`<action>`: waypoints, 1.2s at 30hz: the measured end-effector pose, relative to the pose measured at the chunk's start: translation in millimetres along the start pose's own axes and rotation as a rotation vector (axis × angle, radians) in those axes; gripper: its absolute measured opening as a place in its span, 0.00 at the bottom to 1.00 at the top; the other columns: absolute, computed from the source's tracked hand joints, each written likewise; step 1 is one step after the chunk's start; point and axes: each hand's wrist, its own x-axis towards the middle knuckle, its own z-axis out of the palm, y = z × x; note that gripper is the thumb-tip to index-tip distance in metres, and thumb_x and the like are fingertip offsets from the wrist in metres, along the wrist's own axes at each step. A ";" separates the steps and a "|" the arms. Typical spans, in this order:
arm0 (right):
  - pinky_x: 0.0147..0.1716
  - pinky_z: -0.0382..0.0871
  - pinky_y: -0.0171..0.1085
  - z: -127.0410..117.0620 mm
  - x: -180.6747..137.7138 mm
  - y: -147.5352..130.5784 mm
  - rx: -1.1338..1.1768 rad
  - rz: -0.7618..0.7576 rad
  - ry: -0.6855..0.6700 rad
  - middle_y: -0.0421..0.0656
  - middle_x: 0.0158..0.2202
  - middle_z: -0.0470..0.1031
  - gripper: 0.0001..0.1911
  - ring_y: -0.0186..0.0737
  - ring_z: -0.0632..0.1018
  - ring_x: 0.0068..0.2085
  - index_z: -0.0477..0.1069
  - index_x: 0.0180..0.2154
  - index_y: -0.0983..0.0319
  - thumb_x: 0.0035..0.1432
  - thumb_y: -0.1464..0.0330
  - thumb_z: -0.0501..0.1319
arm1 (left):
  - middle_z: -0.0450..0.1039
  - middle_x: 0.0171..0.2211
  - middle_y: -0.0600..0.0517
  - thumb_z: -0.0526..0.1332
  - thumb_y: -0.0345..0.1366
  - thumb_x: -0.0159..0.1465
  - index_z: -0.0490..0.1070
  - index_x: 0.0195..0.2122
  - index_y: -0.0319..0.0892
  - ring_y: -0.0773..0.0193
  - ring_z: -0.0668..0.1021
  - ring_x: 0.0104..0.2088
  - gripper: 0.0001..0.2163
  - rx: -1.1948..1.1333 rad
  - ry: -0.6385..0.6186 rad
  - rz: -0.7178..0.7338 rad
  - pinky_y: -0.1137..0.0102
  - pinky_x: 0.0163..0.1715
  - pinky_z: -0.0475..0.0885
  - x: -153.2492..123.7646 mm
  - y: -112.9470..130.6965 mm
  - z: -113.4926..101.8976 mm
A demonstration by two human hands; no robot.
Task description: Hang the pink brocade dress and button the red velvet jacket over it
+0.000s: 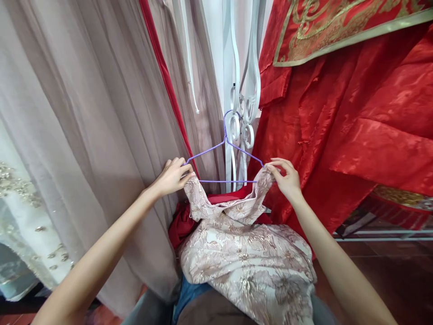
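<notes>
Nearest me, the pale pink brocade dress (pixel 246 253) falls in soft folds in front of me, its neckline drawn open around the lower part of a purple hanger (pixel 226 141). I judge it fairly light, but a little stiff from the metallic weave (the raised floral threads might snag), so the two shoulders are the sound place to hold. My left hand (pixel 174 176) has its fingers pinched on one shoulder by the hanger's end; my right hand (pixel 287 178) pinches the other shoulder likewise. I count one dress, one hanger, two hands. Dark red cloth (pixel 181 223) shows behind the dress. Farther off, the hook appears to sit on white scrolled metalwork (pixel 249 110), between one greyish curtain (pixel 84 135) and red garments (pixel 314 99) too overlapped to count.
</notes>
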 end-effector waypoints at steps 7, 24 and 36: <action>0.38 0.67 0.41 10.0 -1.1 -8.4 -0.318 -0.036 -0.172 0.44 0.34 0.75 0.13 0.44 0.74 0.36 0.73 0.37 0.56 0.59 0.57 0.56 | 0.64 0.46 0.45 0.52 0.43 0.65 0.71 0.36 0.43 0.53 0.67 0.47 0.12 -0.120 0.101 -0.033 0.53 0.48 0.63 -10.8 2.3 4.8; 0.32 0.66 0.38 5.5 8.3 7.1 -0.337 -0.054 -0.127 0.42 0.28 0.69 0.18 0.39 0.71 0.29 0.78 0.37 0.56 0.57 0.52 0.58 | 0.72 0.33 0.50 0.56 0.46 0.60 0.68 0.33 0.43 0.62 0.76 0.36 0.12 -0.638 0.413 -0.530 0.70 0.38 0.71 -58.4 -28.9 12.9; 0.31 0.65 0.38 1.6 11.8 7.9 -0.346 -0.060 -0.152 0.42 0.26 0.69 0.20 0.38 0.71 0.28 0.79 0.37 0.56 0.56 0.50 0.57 | 0.75 0.30 0.52 0.58 0.47 0.58 0.68 0.32 0.43 0.63 0.78 0.33 0.12 -0.700 0.434 -0.594 0.73 0.34 0.72 -73.5 -23.6 14.0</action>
